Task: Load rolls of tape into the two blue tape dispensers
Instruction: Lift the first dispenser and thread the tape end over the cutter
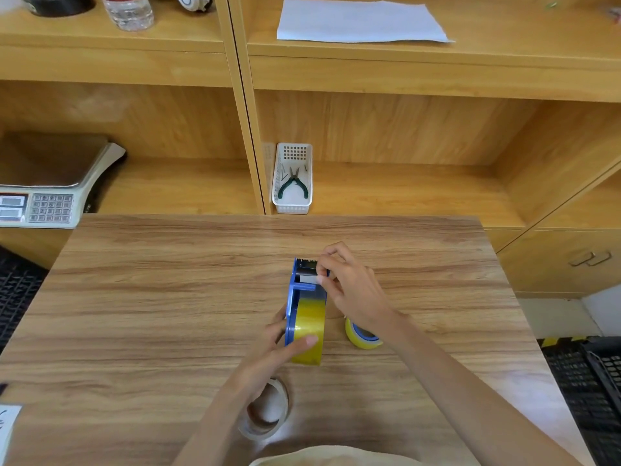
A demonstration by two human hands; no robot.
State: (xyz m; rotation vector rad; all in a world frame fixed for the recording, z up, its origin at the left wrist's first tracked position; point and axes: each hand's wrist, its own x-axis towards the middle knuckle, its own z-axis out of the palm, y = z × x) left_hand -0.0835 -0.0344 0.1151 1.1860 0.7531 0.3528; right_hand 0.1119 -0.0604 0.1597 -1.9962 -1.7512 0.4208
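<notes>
A blue tape dispenser (291, 297) stands on edge in the middle of the wooden table (168, 297), with a yellow tape roll (309, 327) seated in it. My left hand (279, 348) grips the dispenser and roll from the near side, thumb across the tape. My right hand (349, 284) pinches the tape's end at the dispenser's far cutter end. Partly hidden under my right wrist lies a second yellow roll with a blue part inside (363, 336); whether that is the other dispenser I cannot tell. A nearly used-up clear roll (268, 412) lies under my left forearm.
A white basket (292, 206) holding green-handled pliers (293, 185) sits on the shelf behind the table. A weighing scale (50, 183) stands at the left. Black crates (591, 381) are at the right, beside the table. A white sheet (359, 20) lies on the upper shelf.
</notes>
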